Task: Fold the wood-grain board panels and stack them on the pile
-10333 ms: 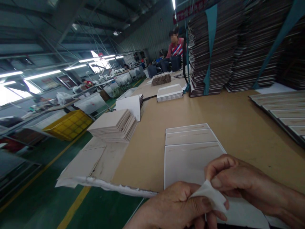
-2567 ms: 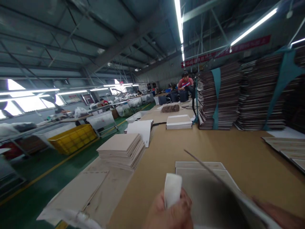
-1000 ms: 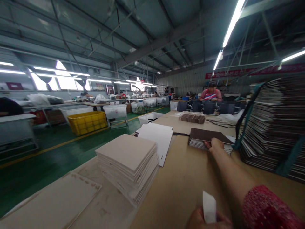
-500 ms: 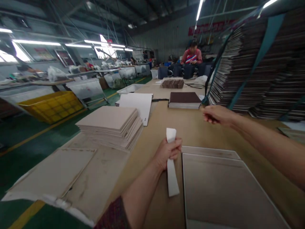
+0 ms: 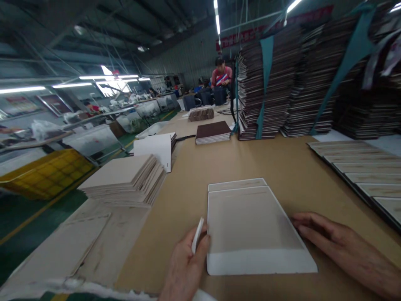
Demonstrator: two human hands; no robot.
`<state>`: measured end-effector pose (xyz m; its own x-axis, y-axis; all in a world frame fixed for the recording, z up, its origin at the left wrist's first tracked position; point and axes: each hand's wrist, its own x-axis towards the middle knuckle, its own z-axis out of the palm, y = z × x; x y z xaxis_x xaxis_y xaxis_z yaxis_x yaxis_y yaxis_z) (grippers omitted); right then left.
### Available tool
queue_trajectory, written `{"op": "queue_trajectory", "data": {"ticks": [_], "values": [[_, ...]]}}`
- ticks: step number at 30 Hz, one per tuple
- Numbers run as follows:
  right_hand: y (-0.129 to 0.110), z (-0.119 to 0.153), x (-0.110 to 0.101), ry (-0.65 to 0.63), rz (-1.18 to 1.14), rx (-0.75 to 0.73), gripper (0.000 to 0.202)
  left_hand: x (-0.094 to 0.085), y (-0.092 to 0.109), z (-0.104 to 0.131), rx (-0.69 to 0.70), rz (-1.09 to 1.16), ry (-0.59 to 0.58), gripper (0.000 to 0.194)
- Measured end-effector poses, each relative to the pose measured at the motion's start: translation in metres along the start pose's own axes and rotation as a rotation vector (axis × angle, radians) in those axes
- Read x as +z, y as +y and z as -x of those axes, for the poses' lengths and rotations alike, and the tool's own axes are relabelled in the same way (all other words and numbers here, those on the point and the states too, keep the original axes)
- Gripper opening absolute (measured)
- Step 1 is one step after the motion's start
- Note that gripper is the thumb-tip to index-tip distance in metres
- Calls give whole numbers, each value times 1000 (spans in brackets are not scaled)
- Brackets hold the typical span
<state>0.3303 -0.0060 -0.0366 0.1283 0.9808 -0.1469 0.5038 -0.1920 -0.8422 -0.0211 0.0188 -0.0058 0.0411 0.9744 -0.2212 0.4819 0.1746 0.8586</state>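
Overlapping grey panels (image 5: 246,219), white-edged, lying flat, white strip (image 5: 197,236), tilted

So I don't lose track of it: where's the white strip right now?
In the head view, low and slightly left of centre, the white strip is held in the left hand, just left of the nearest pale panel.

The left hand (image 5: 185,265) covers the middle of the white strip (image 5: 197,236), whose lower end runs out of view at the bottom edge. The right edge cuts off the arm behind the right hand (image 5: 332,238); whether its fingertips touch the top board (image 5: 244,221) is hard to tell. That board hides most of the lower board (image 5: 236,183). Lettering on the red banner (image 5: 241,38) is too blurred to read.
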Motion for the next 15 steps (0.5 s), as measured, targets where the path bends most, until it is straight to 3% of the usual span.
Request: {"op": "queue_trajectory", "data": {"ticks": [7, 12, 15], "values": [[4, 3, 8, -42, 10, -35, 52, 16, -6, 9, -35, 38, 149, 44], [33, 32, 14, 70, 133, -233, 40, 21, -14, 33, 14, 1, 159, 38], [55, 56, 17, 65, 158, -268, 29, 21, -28, 50, 79, 45, 129, 33]]}}
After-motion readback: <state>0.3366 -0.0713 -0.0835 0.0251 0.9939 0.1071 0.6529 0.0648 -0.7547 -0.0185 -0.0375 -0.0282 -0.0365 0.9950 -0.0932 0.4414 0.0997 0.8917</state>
